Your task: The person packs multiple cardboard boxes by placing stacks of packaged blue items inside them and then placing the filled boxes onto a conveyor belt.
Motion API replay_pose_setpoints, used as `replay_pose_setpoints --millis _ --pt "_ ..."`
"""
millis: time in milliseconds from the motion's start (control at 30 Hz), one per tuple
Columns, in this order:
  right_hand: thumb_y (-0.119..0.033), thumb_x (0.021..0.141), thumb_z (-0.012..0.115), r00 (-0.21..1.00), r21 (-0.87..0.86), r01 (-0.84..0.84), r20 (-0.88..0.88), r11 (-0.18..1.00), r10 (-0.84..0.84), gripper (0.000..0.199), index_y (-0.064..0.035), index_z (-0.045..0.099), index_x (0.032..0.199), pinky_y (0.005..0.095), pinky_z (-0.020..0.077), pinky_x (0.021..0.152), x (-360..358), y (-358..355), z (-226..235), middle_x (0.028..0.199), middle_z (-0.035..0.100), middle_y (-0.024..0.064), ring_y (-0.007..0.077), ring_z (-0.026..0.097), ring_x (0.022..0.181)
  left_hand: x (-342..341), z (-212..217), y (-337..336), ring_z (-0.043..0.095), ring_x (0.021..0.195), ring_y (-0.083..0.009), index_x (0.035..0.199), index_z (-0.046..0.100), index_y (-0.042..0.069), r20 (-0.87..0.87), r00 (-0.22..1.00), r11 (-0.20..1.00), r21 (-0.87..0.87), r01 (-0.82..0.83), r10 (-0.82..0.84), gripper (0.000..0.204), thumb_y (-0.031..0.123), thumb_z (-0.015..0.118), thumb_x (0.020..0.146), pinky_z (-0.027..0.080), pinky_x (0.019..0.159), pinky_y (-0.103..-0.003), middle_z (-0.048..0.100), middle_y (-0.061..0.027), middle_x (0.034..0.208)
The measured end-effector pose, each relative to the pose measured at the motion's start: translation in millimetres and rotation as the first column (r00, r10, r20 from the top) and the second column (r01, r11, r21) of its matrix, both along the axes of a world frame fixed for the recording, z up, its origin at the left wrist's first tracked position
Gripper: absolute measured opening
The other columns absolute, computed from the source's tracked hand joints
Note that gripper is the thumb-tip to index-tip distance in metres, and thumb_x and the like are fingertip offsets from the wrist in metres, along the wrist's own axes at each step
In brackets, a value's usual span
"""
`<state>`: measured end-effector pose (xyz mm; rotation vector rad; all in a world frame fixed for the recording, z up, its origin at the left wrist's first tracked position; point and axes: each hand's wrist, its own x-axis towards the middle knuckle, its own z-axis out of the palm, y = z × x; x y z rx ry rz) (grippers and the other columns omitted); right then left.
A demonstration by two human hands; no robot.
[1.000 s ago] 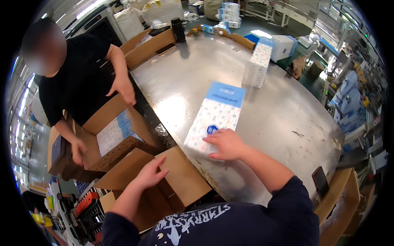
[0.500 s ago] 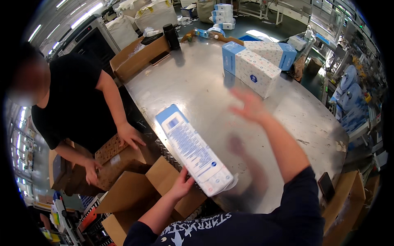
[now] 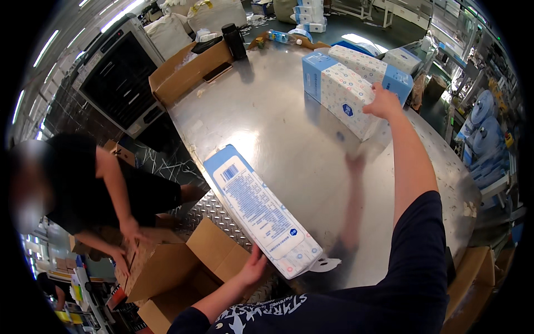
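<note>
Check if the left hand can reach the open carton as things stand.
Probably yes: the open carton sits beside the left hand with its mouth uncovered, though that hand is at the edge of the near pack.

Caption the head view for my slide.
Left hand touching near pack, right hand on far pack, at a metal table beside an open carton.

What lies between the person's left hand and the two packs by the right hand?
The head view shows a third pack, then shiny metal tabletop.
</note>
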<state>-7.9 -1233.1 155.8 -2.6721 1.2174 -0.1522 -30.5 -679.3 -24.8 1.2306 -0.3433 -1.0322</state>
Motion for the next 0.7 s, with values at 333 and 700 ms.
replay_pose_setpoints --millis 333,700 --pt "-0.034 0.058 0.075 0.913 0.059 -0.405 0.083 0.912 0.400 0.093 -0.0116 0.040 0.141 0.0406 0.0493 0.084 -77 145 -19 0.105 0.065 0.0198 0.0361 0.062 0.096 -31 -25 -12 0.014 0.142 -0.0222 0.150 0.001 0.005 0.134 0.991 0.988 -0.151 0.020 0.000 0.067 0.018 0.042 0.099 0.014 0.114 -0.036 0.016 -0.0113 0.154" --pt "-0.048 0.069 0.074 0.997 -0.354 0.050 -0.034 0.934 -0.067 0.093 -0.0166 0.031 0.146 0.0449 0.0365 0.104 -10 48 21 0.147 0.033 0.0197 0.0389 0.037 0.131 1 65 -26 0.013 0.143 -0.0321 0.149 -0.013 0.019 -0.040 0.998 0.975 -0.220 0.031 -0.040 0.092 0.047 0.053 0.092 0.031 0.106 -0.048 -0.001 -0.0111 0.157"
